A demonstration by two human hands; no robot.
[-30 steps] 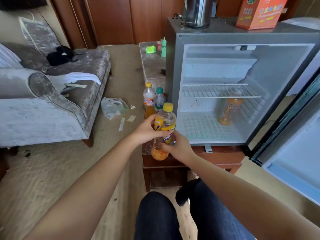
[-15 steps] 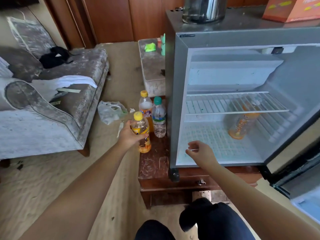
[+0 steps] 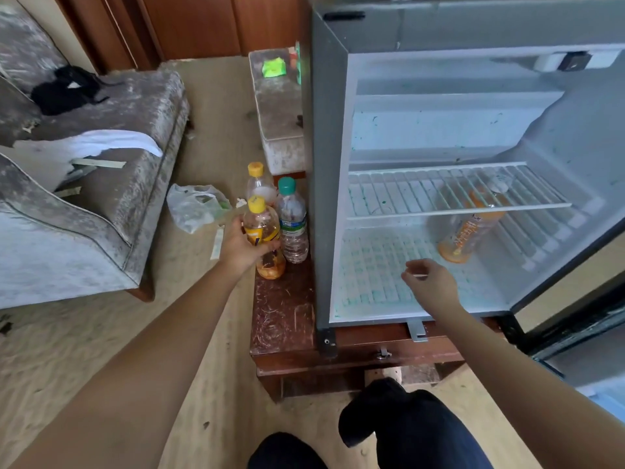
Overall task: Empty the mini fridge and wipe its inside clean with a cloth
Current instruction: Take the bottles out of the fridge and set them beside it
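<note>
fridge point(image 3: 327, 170) — one bottle point(image 3: 468, 233) inside, three outside

Grey sofa point(image 3: 135, 106), crumpled plastic bag point(image 3: 194, 206)

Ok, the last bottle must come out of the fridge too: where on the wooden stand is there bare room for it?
The stand's front strip, left of the fridge, is bare. Behind it three bottles crowd together; the left hand grips the nearest bottle.

Dark navy trousers point(image 3: 439, 441) and a black sock point(image 3: 365, 411) are worn; left hand point(image 3: 241, 247), right hand point(image 3: 431, 282) and both forearms point(image 3: 162, 350) are bare.
</note>
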